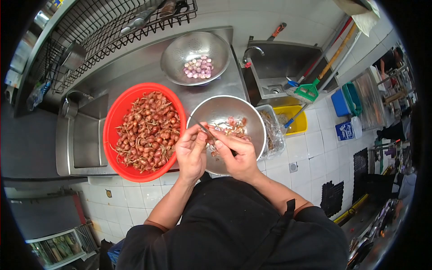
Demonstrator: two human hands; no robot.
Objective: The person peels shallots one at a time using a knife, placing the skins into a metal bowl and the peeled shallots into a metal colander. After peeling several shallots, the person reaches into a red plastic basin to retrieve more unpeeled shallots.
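Observation:
My left hand [192, 153] and my right hand [238, 155] meet over a steel bowl [260, 123] that has shallot skins [236, 127] in it. A small knife [202, 127] is gripped in my right hand, its blade pointing up and left across my left fingers. My left hand is closed in a pinch around a shallot, which the fingers mostly hide. To the left stands a red basin [109, 135] heaped with unpeeled shallots [148, 130]. Behind the bowl, a steel colander [173, 51] holds peeled purple-white shallots [198, 67].
A steel sink [90, 135] is at the left, another sink [288, 58] at the back right. A wire rack [103, 40] hangs above the counter. Right of the bowl are a clear plastic container [272, 135], a yellow bin [294, 119] and a green-headed broom [308, 91].

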